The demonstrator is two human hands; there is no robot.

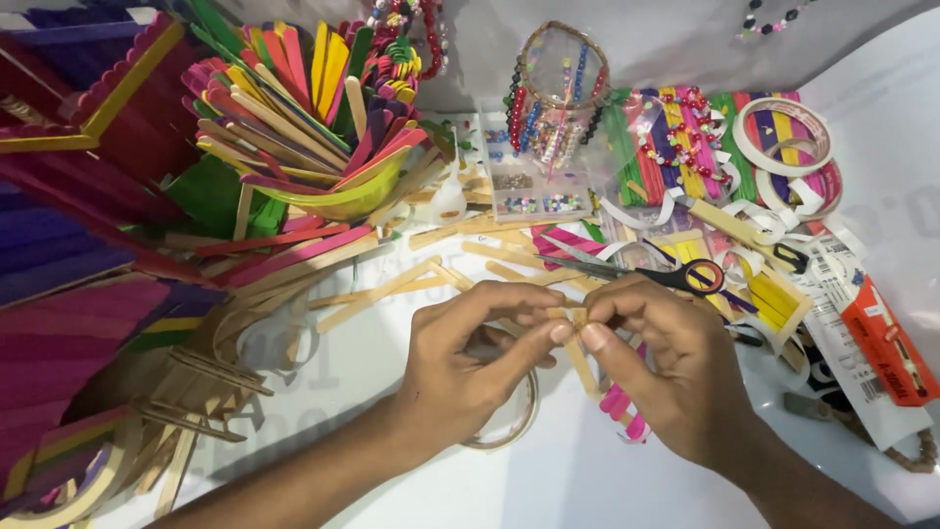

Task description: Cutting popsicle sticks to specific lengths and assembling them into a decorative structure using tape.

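A white craft table (548, 480) crowded with coloured wooden sticks: my left hand (465, 358) and right hand (666, 367) meet above it, fingertips pinched together on a small plain wooden stick piece (573, 315), just below the orange-handled scissors (651, 271).

We see a home craft workspace. A white table (587, 480) is crowded with craft supplies: a yellow-green bowl (338, 196) of coloured craft sticks far left, a clear bead organiser (534, 186) at centre, tape rolls (783, 137) far right, scissors (666, 274), and stick-built models (88, 147) at left.
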